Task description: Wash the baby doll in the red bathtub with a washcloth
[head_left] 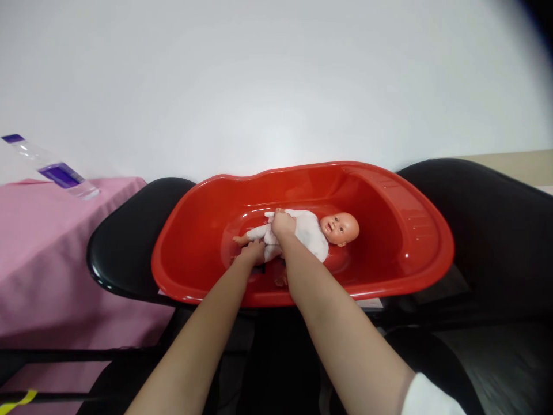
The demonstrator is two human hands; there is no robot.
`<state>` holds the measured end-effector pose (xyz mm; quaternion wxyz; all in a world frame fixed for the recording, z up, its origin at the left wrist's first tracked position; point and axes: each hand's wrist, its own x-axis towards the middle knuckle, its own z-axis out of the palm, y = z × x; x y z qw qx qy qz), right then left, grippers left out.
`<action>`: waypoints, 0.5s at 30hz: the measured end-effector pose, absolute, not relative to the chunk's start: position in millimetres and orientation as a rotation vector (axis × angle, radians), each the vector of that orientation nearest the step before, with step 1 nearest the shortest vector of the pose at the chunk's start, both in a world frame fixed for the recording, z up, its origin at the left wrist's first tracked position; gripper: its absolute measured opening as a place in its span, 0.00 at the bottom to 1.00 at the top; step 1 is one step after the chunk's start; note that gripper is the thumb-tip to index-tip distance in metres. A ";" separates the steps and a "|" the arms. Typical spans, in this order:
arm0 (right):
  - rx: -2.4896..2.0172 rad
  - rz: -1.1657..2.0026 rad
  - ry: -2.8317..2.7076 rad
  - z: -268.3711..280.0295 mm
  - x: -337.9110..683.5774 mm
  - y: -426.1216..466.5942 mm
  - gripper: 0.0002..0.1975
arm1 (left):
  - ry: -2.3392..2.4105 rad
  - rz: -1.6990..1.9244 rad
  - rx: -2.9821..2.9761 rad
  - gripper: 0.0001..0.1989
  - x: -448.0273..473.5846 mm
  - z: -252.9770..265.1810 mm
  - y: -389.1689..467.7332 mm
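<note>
A baby doll (307, 229) with a white cloth body lies on its back in a red baby bathtub (425, 230), its bald head toward the right. My right hand (284, 223) is closed on the white cloth at the doll's middle. Lower and to the left, my left hand (254, 251) is closed at the doll's leg, close to the tub's bottom. One bare foot of the doll shows just beyond my left hand. Parts of the doll's legs and waist are hidden behind my hands and forearms.
The tub rests on a glossy black table (123, 242) against a white wall (276, 86). At the left, a clear bottle (60, 173) with purple cap and label leans over a surface covered in pink cloth (56, 230). A yellow strip (19, 399) shows at the lower left.
</note>
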<state>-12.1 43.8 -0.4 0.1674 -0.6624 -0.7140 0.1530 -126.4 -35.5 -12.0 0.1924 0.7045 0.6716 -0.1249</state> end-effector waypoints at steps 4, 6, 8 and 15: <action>-1.872 0.487 -1.919 -1.4 -11.1 44.9 0.16 | 2.003 -0.220 1.975 0.20 -125.3 -10.4 -30.3; -1.811 0.516 -1.887 -3.6 -10.4 46.4 0.18 | 2.138 -0.096 1.927 0.20 -125.7 -9.6 -27.0; -1.685 0.565 -1.862 -6.4 -11.6 49.2 0.19 | 2.248 0.008 1.881 0.21 -127.3 -10.1 -24.1; -1.186 1.007 -1.576 -2.8 -40.8 59.6 0.17 | 2.232 0.009 1.933 0.23 -134.1 -23.5 -16.8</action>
